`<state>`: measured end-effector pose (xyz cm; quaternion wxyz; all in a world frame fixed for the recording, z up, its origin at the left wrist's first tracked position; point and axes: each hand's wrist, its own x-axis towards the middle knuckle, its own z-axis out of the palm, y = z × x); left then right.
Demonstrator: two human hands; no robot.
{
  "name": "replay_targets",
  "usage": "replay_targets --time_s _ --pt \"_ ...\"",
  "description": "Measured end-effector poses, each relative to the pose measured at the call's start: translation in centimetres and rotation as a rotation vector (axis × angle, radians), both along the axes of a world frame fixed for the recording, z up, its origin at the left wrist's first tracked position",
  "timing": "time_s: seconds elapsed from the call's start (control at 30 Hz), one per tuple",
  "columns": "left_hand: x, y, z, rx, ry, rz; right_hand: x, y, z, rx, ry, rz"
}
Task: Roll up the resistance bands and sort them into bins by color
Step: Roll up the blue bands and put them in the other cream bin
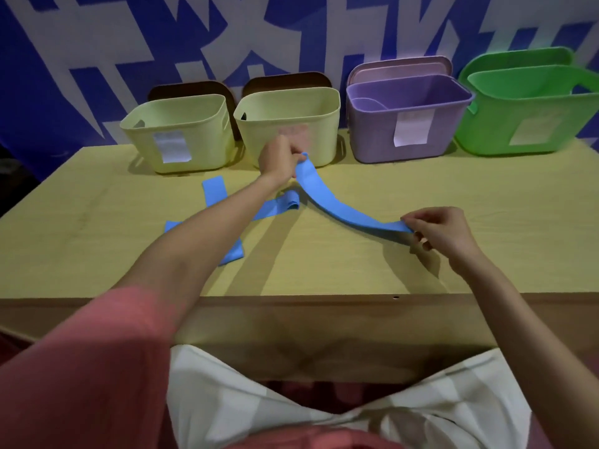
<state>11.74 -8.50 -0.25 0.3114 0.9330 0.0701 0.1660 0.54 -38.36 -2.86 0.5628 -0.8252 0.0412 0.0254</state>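
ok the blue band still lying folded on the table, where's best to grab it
Take the folded band at its doubled-over end, pinching from above. That end sits bunched and slightly raised near the table middle, while its other end runs under the left forearm, so the bunched end is the free one.

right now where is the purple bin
In the head view, the purple bin stands at the table's far edge, right of centre, between a yellow bin and the green bin.

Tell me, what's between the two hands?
In the head view, a blue band stretches from the left hand to the right hand, sagging above the table.
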Motion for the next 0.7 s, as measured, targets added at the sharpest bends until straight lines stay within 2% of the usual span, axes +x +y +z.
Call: replay_targets --time_s 0.2,0.4,0.53,0.7 --pt "3.9 -5.4 -0.3 0.207 0.054 -0.189 -3.1 -0.5 1.6 -0.025 0.124 0.215" --pt "6.5 -8.3 -1.7 0.376 0.048 -0.274 -4.1 0.1 1.7 -0.107 0.111 0.358" --pt "7.8 -9.1 -2.9 0.496 0.044 -0.32 -4.1 0.9 0.5 -0.137 -0.001 0.345" --pt "8.5 -9.6 -3.4 0.537 0.015 -0.301 -3.9 2.0 -1.0 -0.33 -0.264 0.373"
